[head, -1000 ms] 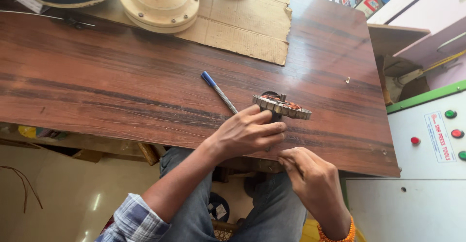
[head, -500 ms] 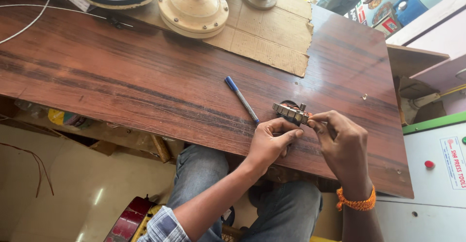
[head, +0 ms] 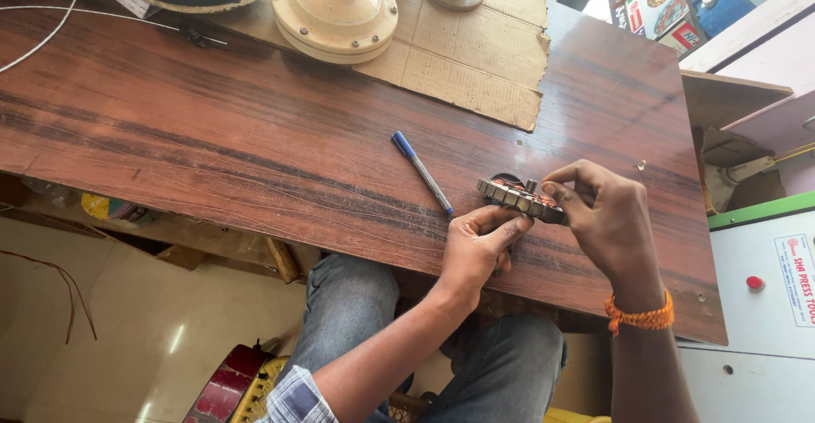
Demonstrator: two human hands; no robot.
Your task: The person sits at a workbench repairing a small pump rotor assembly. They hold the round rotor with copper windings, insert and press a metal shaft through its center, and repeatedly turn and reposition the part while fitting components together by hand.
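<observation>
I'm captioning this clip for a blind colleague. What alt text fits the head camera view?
Both hands hold a small round metal stator at the near edge of a wooden table: left hand beneath, right hand gripping its right side. A blue pen lies just left; cream-coloured motor housing rests on cardboard behind.

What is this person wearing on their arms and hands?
Both hands are bare, with no gloves. The left hand has a blue and white checked sleeve rolled up to the elbow. The right hand has an orange thread band around its wrist.
</observation>
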